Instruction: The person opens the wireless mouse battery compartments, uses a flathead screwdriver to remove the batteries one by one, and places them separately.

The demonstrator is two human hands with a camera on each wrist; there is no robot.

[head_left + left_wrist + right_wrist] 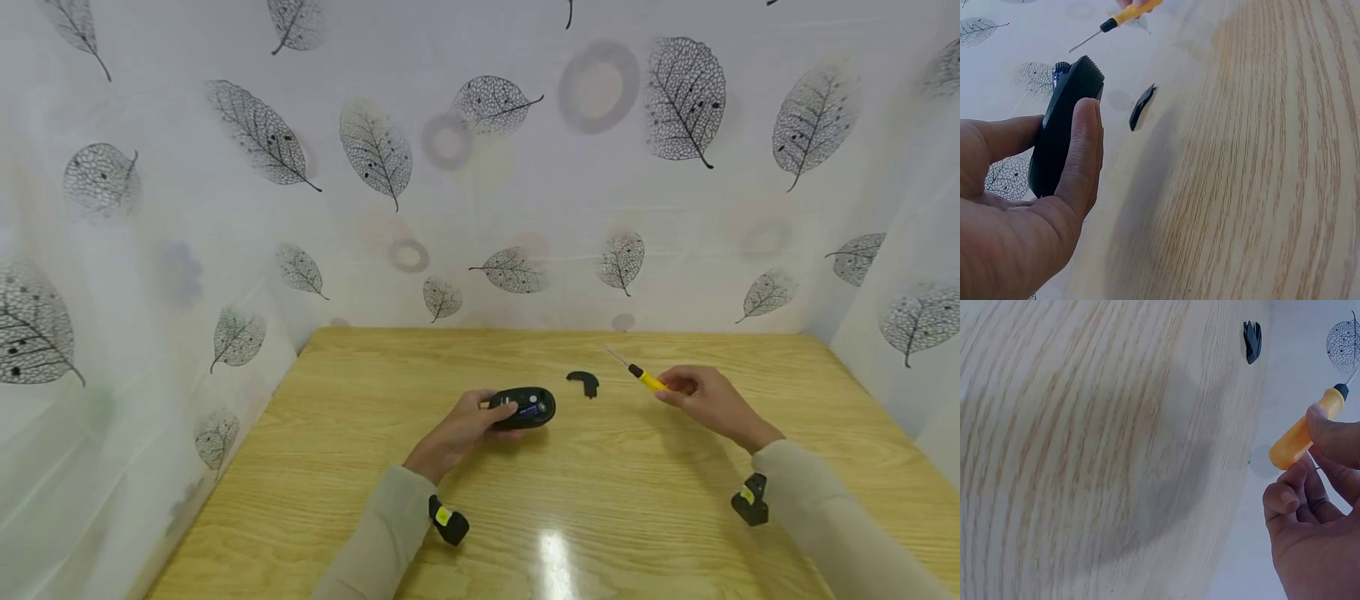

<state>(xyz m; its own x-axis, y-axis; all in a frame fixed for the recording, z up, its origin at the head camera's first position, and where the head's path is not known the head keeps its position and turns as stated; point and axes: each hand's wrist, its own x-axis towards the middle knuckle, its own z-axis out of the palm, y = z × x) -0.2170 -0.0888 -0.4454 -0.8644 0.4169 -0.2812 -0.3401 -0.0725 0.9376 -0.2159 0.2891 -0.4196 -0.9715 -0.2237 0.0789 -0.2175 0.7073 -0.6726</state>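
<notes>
My left hand [459, 429] grips a black computer mouse [546, 400], its underside turned up and the thumb lying across it. A battery [531, 411] shows in the mouse's uncovered compartment, and in the left wrist view the battery's end [1059, 71] sticks up past the mouse's edge. My right hand [708, 402] pinches a screwdriver [651, 381] by its yellow handle [1294, 440], thumb against fingers. The thin metal shaft points up and to the left, away from the mouse. Between the hands, a curved black cover piece [587, 382] lies on the table.
Both hands are over a wood-grain table [480, 517]. Behind the table and along both sides hangs a pale, leaf-printed curtain [480, 192]. Each wrist wears a small black camera, the left one [450, 521] and the right one [750, 500].
</notes>
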